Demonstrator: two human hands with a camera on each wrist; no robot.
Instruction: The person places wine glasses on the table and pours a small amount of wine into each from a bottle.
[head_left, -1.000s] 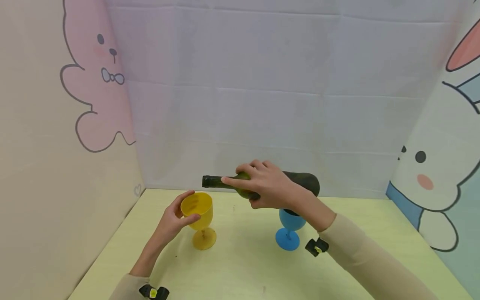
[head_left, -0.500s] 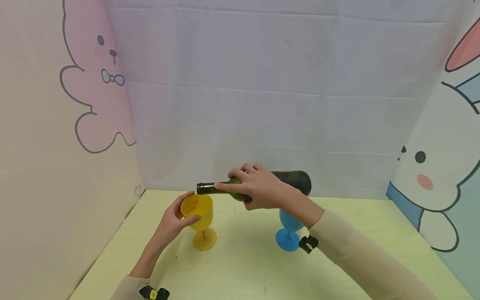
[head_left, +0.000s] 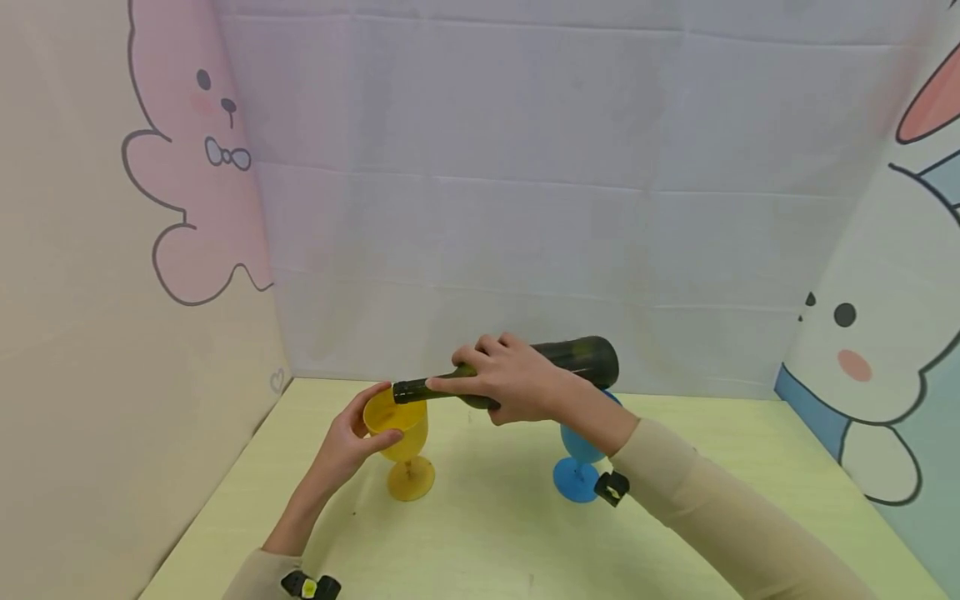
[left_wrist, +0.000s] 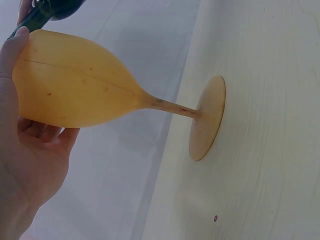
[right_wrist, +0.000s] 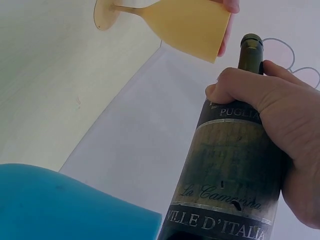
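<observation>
Left goblet, right goblet; bottle above

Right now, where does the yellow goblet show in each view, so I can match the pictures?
Head: the yellow goblet is left of centre, in the lower half, held by the left hand.
Left wrist: sideways, from upper left to just right of centre.
Right wrist: at the top, bowl cut off by the edge.
Shared landmark: the green bottle, in all three.
</observation>
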